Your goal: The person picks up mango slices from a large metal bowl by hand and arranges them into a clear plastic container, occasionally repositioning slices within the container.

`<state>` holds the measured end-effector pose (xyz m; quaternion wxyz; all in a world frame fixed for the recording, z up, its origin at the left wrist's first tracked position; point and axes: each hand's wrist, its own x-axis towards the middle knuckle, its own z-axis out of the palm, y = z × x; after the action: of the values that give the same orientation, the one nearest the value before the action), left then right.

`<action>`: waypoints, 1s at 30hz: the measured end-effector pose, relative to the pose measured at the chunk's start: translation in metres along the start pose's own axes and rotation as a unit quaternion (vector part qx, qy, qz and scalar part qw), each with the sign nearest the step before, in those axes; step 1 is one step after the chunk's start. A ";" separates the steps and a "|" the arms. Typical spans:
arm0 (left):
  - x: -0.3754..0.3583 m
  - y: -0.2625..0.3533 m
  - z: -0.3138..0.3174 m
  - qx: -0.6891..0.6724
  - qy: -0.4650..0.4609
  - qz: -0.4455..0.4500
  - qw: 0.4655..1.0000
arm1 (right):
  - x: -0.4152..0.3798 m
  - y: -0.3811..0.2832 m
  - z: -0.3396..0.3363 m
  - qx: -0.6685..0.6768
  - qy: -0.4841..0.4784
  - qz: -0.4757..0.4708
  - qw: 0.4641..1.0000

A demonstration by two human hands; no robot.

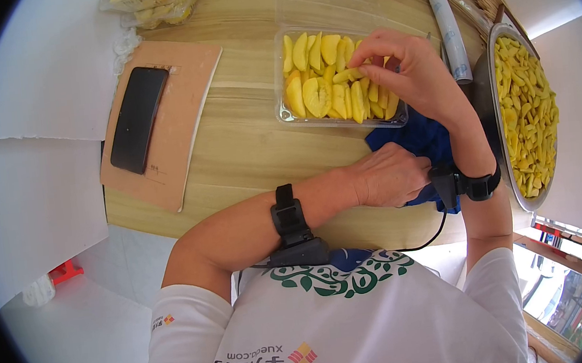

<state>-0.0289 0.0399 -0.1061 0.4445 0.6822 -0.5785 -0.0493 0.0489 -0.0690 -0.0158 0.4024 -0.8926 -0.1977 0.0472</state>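
Observation:
A clear plastic box (279, 105) holds rows of yellow fruit slices (317, 97). Over its right part is my right hand (407, 70), thumb and forefinger pinched on a yellow slice (345, 75) just at the top of the pile. Below the box, my left hand (393, 174) is closed on a bunched blue cloth (414, 137); its fingertips are partly hidden. Straps with black devices sit on both wrists.
A large metal bowl (499, 117) full of yellow slices stands at the right. Near it lies a white roll (447, 30). On the left, a black phone (139, 119) rests on a brown folder (179, 129). Packed fruit bags (162, 3) are at the upper left.

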 end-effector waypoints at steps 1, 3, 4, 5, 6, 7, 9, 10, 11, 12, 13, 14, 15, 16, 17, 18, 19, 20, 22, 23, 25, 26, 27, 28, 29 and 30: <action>0.000 0.000 0.000 0.000 -0.001 0.000 1.000 | -0.001 -0.002 -0.001 -0.021 0.010 -0.010 1.000; 0.000 0.000 0.000 0.000 -0.001 0.001 1.000 | -0.001 -0.006 -0.002 -0.042 0.019 -0.019 0.999; 0.000 0.000 0.000 0.001 0.000 0.002 1.000 | 0.000 -0.008 -0.002 -0.054 0.013 -0.015 0.998; 0.000 0.000 0.000 0.001 0.000 0.002 1.000 | 0.000 -0.009 -0.003 -0.065 0.007 -0.011 0.998; 0.000 0.000 0.000 0.002 0.000 0.002 1.000 | 0.000 -0.007 -0.002 -0.065 0.007 -0.011 0.998; 0.000 0.000 0.000 0.003 0.001 0.003 1.000 | 0.000 -0.005 -0.001 -0.061 0.002 -0.024 0.998; 0.000 0.000 0.000 0.005 0.002 0.004 1.000 | 0.000 -0.004 -0.001 -0.057 -0.004 -0.037 0.998; 0.000 -0.001 0.001 0.007 0.004 0.004 1.000 | 0.001 -0.007 -0.002 -0.060 -0.007 -0.032 0.998; 0.000 -0.001 0.002 0.007 0.004 0.004 1.000 | 0.002 -0.008 -0.003 -0.064 -0.009 -0.027 0.998; 0.000 -0.001 0.003 0.004 0.009 0.003 1.000 | 0.002 -0.009 -0.003 -0.064 -0.009 -0.027 0.998; 0.000 -0.001 0.003 0.000 0.014 0.002 1.000 | 0.003 -0.009 -0.003 -0.077 -0.008 -0.040 0.996; 0.000 -0.001 0.003 0.000 0.015 0.002 1.000 | 0.004 -0.009 -0.003 -0.091 -0.006 -0.053 0.994; 0.000 -0.001 0.002 0.002 0.013 0.003 1.000 | 0.005 -0.010 -0.003 -0.091 -0.006 -0.053 0.994; 0.000 -0.001 0.002 0.004 0.011 0.003 1.000 | 0.007 -0.010 -0.003 -0.120 -0.011 -0.058 0.991; 0.000 -0.001 0.001 0.004 0.012 0.003 1.000 | 0.008 -0.010 -0.002 -0.149 -0.015 -0.062 0.987; 0.000 -0.001 0.001 0.005 0.011 0.004 1.000 | 0.009 -0.011 -0.002 -0.149 -0.015 -0.063 0.987; -0.001 -0.001 0.001 0.005 0.010 0.004 1.000 | 0.010 -0.013 -0.002 -0.173 -0.024 -0.056 0.983; -0.001 -0.001 0.002 0.005 0.010 0.003 1.000 | 0.011 -0.015 -0.002 -0.196 -0.033 -0.049 0.979; -0.001 -0.001 0.003 -0.007 0.017 0.001 1.000 | 0.013 -0.021 -0.001 -0.217 -0.040 -0.040 0.975; 0.000 0.000 0.002 -0.008 0.018 0.000 1.000 | 0.014 -0.023 -0.001 -0.237 -0.047 -0.029 0.970; -0.001 0.000 -0.001 -0.005 0.002 -0.006 1.000 | 0.016 -0.026 0.001 -0.241 -0.044 -0.022 0.969; -0.001 0.000 0.000 -0.005 0.003 -0.007 1.000 | 0.017 -0.027 0.001 -0.245 -0.041 -0.015 0.968; 0.000 -0.001 0.001 -0.009 0.007 -0.003 1.000 | 0.018 -0.028 0.002 -0.246 -0.041 -0.015 0.968; 0.000 -0.001 0.001 -0.013 0.012 0.000 1.000 | 0.018 -0.029 0.003 -0.256 -0.038 -0.012 0.966; 0.000 -0.001 0.000 -0.013 0.012 0.000 1.000 | 0.019 -0.029 0.003 -0.266 -0.036 -0.008 0.963; 0.000 -0.001 0.000 -0.011 0.008 -0.001 1.000 | 0.019 -0.030 0.004 -0.266 -0.036 -0.008 0.963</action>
<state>-0.0283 0.0400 -0.1067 0.4563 0.6782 -0.5738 -0.0505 0.0563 -0.0409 0.0047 0.1434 -0.9636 -0.2247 0.0219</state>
